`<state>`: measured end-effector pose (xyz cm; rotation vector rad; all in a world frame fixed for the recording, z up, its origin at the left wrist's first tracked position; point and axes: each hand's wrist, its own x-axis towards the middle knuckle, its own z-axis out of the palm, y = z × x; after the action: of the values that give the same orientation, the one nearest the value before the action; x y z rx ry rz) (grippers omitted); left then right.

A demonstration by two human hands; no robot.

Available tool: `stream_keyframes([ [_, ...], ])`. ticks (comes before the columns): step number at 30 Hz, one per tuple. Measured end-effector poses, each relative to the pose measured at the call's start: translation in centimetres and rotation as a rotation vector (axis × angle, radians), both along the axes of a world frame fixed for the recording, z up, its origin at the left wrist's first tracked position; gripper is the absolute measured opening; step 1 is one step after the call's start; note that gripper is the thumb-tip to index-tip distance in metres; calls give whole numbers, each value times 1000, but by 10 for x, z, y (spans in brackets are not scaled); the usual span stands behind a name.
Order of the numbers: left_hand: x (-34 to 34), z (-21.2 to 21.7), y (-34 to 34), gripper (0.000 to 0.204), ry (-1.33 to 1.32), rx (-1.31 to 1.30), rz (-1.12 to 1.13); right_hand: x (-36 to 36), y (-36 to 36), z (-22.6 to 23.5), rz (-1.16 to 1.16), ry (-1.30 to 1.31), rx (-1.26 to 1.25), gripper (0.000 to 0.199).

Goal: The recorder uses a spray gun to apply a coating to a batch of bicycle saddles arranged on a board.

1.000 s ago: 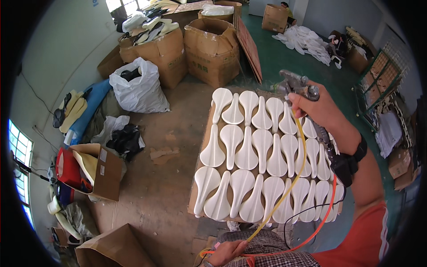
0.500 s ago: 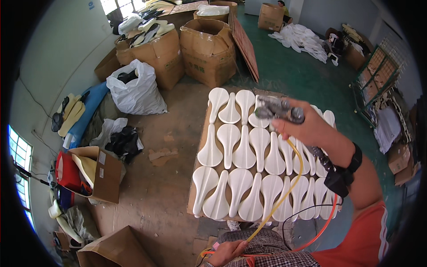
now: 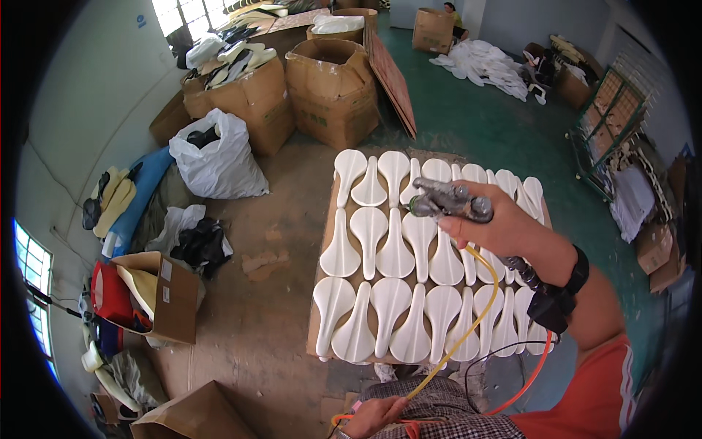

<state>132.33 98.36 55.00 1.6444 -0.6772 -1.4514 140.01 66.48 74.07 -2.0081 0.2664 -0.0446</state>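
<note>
My right hand point(image 3: 493, 219) is closed around a metal spray gun point(image 3: 446, 199). The gun is held above the board, its front end pointing left between the far and middle rows of white bicycle saddle pieces point(image 3: 391, 307). These lie in three rows on a brown board point(image 3: 312, 340), wide and narrow ends alternating; my right hand and forearm hide some of them. From the gun a yellow hose point(image 3: 479, 316) curves down to my left hand point(image 3: 376, 415), whose fingers close on it near my lap. A black device with a cable point(image 3: 548, 307) is at my right wrist.
An orange hose point(image 3: 537, 377) runs below my right forearm. Large cardboard boxes point(image 3: 333, 95) and a stuffed white sack point(image 3: 219, 161) stand at the far left. An open box point(image 3: 175, 300) sits on the left, a green wire rack point(image 3: 610, 124) at the far right.
The spray gun has come nearer to me over the board, from the far row toward the gap before the middle row. The view has shifted slightly. My left hand stays on the hose.
</note>
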Motion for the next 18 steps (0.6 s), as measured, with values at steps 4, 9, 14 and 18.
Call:
stream_keyframes([
  [4,-9,5,0,36,-18,-96,51,-9,-5,-8,-86,-24,4,30],
  [9,-14,0,7,32,-60,-97,44,-33,-1,-5,-125,-29,-11,31],
  [14,-16,6,-7,31,-91,-124,-93,-67,-9,1,-253,-148,131,28],
  [18,-31,7,-17,31,-84,-217,-197,-129,-18,-14,-357,-133,199,34],
])
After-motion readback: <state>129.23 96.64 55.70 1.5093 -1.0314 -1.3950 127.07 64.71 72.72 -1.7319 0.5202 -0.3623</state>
